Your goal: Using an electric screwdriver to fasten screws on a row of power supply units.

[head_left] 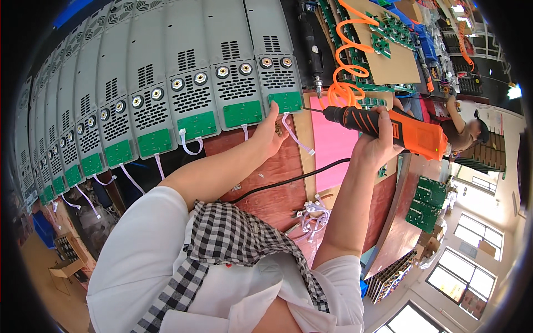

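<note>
My right hand (376, 141) grips an orange and black electric screwdriver (397, 129). Its thin bit points left, with the tip by the right edge of a green circuit board (286, 102). That board sits at the near end of the rightmost grey metal case (272, 33), and a white cable hangs from it. Against the board's lower left rests the thumb of my left hand (267, 136). The fingers of this hand curl around several small brass-coloured screws (279, 129), partly hidden.
More grey cases with green boards (242, 114) run off to the left. A coiled orange air hose (347, 69) hangs beyond the screwdriver. A black cord (288, 181) crosses the red table near a bundle of white cables (314, 215). Another person (463, 133) is at the right.
</note>
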Available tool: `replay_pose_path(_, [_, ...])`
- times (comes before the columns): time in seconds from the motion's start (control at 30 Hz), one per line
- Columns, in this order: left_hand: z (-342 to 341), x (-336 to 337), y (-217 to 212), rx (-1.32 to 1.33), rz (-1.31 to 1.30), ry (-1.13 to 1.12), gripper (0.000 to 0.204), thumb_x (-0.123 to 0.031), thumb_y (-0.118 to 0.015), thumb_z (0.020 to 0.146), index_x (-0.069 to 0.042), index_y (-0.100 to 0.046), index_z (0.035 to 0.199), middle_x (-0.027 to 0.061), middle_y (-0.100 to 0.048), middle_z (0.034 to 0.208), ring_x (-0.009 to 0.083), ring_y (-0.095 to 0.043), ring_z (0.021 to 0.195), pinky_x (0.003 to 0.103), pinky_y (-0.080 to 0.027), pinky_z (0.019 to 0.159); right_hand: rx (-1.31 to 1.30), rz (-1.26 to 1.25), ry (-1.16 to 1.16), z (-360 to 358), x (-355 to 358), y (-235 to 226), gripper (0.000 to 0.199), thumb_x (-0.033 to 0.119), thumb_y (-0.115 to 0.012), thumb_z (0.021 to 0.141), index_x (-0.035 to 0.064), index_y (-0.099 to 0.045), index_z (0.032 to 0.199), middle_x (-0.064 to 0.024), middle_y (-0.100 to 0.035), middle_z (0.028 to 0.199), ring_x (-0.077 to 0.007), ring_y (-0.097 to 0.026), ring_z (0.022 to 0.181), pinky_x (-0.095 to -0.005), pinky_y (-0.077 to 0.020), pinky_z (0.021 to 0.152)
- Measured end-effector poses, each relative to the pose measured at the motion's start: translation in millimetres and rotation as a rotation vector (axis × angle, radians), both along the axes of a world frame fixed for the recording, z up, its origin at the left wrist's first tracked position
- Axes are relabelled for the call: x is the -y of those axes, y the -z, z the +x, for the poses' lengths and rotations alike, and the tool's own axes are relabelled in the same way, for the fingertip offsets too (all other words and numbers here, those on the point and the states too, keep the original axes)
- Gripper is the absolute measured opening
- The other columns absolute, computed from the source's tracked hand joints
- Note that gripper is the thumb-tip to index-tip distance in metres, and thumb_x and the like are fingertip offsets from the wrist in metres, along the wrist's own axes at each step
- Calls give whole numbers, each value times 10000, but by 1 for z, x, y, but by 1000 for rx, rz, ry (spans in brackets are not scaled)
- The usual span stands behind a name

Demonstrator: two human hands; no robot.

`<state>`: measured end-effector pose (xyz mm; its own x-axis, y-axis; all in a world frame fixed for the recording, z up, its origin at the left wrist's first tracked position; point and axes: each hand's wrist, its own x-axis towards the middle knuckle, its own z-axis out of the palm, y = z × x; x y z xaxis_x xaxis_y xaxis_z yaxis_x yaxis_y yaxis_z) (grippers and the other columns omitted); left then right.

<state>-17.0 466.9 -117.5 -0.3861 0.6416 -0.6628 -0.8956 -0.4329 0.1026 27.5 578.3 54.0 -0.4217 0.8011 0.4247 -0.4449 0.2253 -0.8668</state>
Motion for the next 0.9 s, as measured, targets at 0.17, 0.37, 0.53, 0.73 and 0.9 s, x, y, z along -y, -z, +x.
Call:
replay_pose_path(0.17, [0,-2,0,-11,84,-90,289,-368,-483,819,-96,-519,911,25,-522,848,145,-478,781,303,-390,753,26,21,-8,-2,4,0,454,-87,-533,646,9,-338,1045,-157,-476,1004,-205,-532,750,-313,-459,720])
replay_pose_path(0.37, [0,-1,-2,-34,85,-118,302,-333,-424,853,-58,-503,951,41,-516,884,155,-479,796,295,-402,774,103,95,-34,-14,14,1,457,-75,-561,644,9,-346,1039,-135,-500,952,-189,-536,752,-307,-454,719])
replay_pose_path(0.53, [1,-1,-3,-51,76,-140,340,-325,-419,855,-11,-481,970,89,-513,897,180,-490,822,293,-418,778,161,66,-30,-24,18,0,329,-76,-573,641,-30,-436,937,-101,-517,899,-132,-495,789,-271,-410,757])
replay_pose_path(0.73, [2,-2,0,-79,98,-127,316,-341,-434,847,-45,-498,938,53,-516,882,158,-485,809,296,-406,782,219,122,-40,-20,17,-6,310,-79,-573,637,-22,-446,915,-112,-518,893,-140,-505,765,-273,-413,749])
replay_pose_path(0.9, [3,0,0,-89,80,-106,314,-359,-464,832,-65,-503,932,34,-520,843,135,-484,780,283,-400,750,-5,139,12,1,34,-21,420,-70,-547,637,7,-385,1016,-149,-520,911,-200,-532,740,-339,-437,733])
